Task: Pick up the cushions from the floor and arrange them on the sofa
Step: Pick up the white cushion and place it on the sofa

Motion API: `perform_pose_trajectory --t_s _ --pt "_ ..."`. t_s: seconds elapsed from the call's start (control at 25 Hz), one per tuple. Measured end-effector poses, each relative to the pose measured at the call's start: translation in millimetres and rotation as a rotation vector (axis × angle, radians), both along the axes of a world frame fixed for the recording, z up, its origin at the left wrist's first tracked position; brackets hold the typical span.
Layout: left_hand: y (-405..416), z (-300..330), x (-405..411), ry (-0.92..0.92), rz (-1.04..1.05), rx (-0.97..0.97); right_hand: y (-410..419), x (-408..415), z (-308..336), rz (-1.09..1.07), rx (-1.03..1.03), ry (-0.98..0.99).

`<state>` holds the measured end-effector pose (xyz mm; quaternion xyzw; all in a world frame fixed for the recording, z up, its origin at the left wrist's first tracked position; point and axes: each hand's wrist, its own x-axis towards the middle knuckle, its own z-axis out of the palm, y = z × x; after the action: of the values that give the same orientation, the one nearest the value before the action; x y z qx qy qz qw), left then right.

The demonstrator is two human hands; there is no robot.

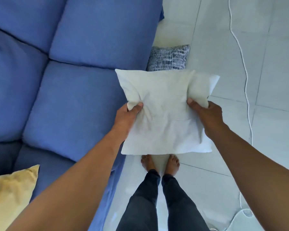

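Observation:
I hold a plain white cushion (163, 107) in the air in front of me, over the floor at the front edge of the blue sofa (70, 90). My left hand (126, 118) grips its left edge and my right hand (207, 115) grips its right edge, thumbs on top. A blue-and-white patterned cushion (168, 58) lies on the floor beyond it, against the sofa's side, partly hidden by the white one. A yellow cushion (10, 195) rests on the sofa seat at the lower left.
The floor is pale tile (274, 80). A white cable (244, 72) runs along it on the right, ending in a loop at the lower right. My bare feet (160, 164) stand close to the sofa's front.

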<state>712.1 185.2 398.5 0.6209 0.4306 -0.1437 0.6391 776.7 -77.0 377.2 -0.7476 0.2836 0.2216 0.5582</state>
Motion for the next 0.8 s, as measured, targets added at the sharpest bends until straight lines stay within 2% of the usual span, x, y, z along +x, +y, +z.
perform_pose_trajectory --t_s 0.12,0.36,0.6,0.8 --pt "9.3 55.7 -14.0 -0.075 0.033 0.063 12.9 -0.6 56.9 0.048 0.011 -0.047" --pt "40.3 107.3 -43.7 -0.190 0.149 0.069 51.5 5.3 120.7 0.184 0.044 -0.079" --pt "108.6 109.5 -70.3 -0.181 0.300 0.039 136.7 15.5 131.5 0.323 0.041 -0.080" --pt "194.4 110.1 -97.6 -0.161 0.441 0.021 247.4 33.1 129.2 0.469 0.037 -0.092"
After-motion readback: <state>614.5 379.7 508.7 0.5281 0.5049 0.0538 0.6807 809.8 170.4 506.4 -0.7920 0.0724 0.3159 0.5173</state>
